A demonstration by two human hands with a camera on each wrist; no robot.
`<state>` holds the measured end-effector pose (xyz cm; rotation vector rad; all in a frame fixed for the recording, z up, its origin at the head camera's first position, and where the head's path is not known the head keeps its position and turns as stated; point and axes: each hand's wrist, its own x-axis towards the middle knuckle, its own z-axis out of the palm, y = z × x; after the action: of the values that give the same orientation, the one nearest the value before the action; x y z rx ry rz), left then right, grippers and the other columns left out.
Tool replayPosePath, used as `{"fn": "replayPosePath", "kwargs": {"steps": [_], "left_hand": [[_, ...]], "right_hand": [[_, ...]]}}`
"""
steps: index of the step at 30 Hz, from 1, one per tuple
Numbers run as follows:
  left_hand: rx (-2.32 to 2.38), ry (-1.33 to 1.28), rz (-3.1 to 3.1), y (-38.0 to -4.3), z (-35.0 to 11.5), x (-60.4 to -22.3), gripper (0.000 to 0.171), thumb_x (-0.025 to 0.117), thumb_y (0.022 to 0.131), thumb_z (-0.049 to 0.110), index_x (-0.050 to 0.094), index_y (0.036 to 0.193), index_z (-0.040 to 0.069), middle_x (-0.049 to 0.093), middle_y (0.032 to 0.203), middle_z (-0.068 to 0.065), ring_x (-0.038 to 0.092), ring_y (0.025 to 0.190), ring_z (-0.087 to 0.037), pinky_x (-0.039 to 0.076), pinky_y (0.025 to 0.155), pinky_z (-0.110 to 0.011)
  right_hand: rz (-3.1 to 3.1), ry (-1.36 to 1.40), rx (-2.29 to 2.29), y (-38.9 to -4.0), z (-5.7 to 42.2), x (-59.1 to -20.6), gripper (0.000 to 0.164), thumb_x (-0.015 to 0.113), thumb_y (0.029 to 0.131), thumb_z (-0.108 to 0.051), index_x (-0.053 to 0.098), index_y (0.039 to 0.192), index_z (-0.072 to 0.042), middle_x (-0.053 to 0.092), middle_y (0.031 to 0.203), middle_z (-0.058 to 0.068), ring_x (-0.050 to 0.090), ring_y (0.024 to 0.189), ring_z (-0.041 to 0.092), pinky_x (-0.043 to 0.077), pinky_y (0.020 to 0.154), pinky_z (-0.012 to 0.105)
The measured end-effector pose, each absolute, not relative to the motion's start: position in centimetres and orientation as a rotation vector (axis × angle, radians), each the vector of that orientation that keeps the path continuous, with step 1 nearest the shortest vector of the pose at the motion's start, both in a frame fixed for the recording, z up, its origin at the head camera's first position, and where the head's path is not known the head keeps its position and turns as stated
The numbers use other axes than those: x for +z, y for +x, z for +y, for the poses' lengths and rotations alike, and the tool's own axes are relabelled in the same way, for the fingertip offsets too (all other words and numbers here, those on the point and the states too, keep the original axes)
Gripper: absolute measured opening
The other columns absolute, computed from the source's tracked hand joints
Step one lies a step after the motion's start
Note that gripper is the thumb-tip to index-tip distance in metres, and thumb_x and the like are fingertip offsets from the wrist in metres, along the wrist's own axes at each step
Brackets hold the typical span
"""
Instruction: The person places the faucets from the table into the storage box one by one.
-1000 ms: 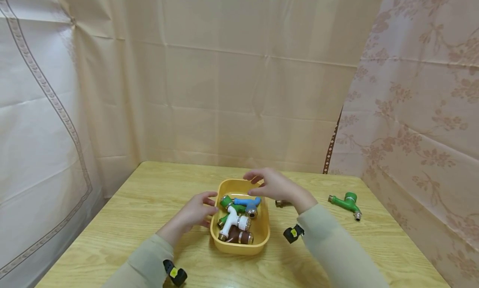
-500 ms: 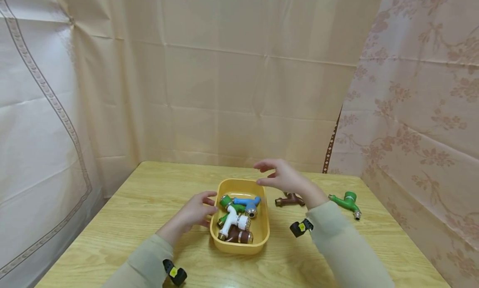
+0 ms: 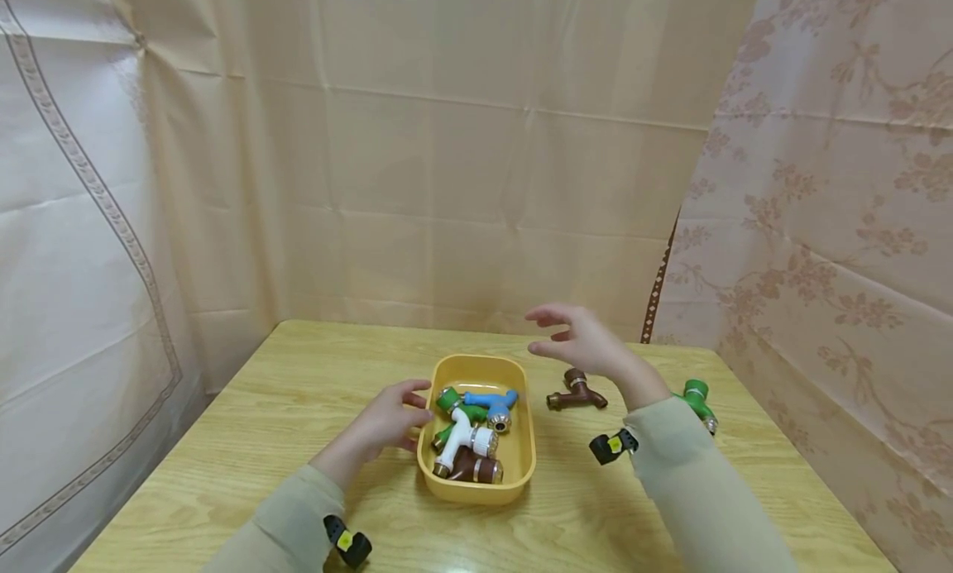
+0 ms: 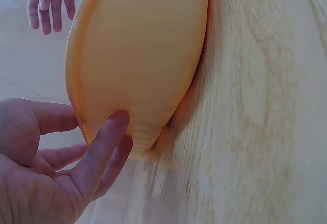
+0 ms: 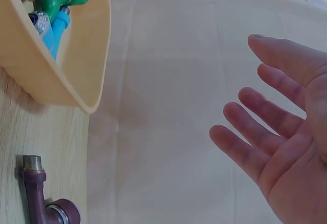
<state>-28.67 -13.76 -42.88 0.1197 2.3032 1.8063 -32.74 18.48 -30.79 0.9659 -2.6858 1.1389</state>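
Observation:
A yellow plastic tub [image 3: 530, 441] stands mid-table with several taps in it: a white tap [image 3: 456, 445], a blue tap [image 3: 495, 406], a green tap [image 3: 450, 401] and a brown tap [image 3: 476, 469]. My left hand [image 3: 389, 420] rests at the tub's left side, its fingers loosely spread at the rim and outer wall in the left wrist view. Right of the tub, my right hand [image 3: 584, 341] hovers above the table, holding nothing, fingers relaxed and apart. Below it lies another brown tap [image 3: 579, 393].
Farther right on the wooden table [image 3: 298, 408] lies another green tap [image 3: 696, 401], partly hidden by the right sleeve. Beige cloth [image 3: 476, 184] hangs behind the table, and a flowered cloth [image 3: 841, 226] hangs on the right.
My right hand has moved from over the tub up and to the right, uncovering the brown tap on the table. My left hand has stayed at the tub.

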Motion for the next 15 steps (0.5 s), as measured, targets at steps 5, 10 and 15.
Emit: {"fn": "replayPosePath", "kwargs": {"steps": [5,10,15], "left_hand": [[1.808,0.121,2.299,-28.6,-13.7,-42.9,0.059,0.065,0.095,0.001,0.045,0.15,0.003,0.053,0.121,-0.021,0.066,0.088,-0.029,0.062,0.062,-0.043],[1.792,0.128,2.308,-28.6,-13.8,-43.0,0.059,0.066,0.095,0.001,0.045,0.151,0.004,0.053,0.122,-0.021,0.066,0.088,-0.029,0.062,0.062,-0.043],[1.785,0.128,2.315,-28.6,-13.7,-42.9,0.06,0.066,0.095,0.002,0.045,0.151,0.003,0.054,0.122,-0.021,0.067,0.088,-0.029,0.062,0.062,-0.042]], "right_hand": [[-2.663,0.914,1.135,-33.0,19.3,-30.9,0.049,0.078,0.092,-0.016,0.061,0.137,-0.007,0.057,0.14,0.015,0.053,0.129,0.038,0.051,0.101,0.051],[-2.656,0.857,1.14,-33.4,20.2,-31.2,0.053,0.079,0.091,-0.019,0.059,0.14,-0.011,0.055,0.143,0.013,0.05,0.133,0.038,0.048,0.104,0.053],[-2.64,0.805,1.143,-33.8,21.1,-31.6,0.056,0.079,0.091,-0.02,0.056,0.142,-0.012,0.051,0.147,0.013,0.046,0.135,0.038,0.046,0.106,0.055]]}}
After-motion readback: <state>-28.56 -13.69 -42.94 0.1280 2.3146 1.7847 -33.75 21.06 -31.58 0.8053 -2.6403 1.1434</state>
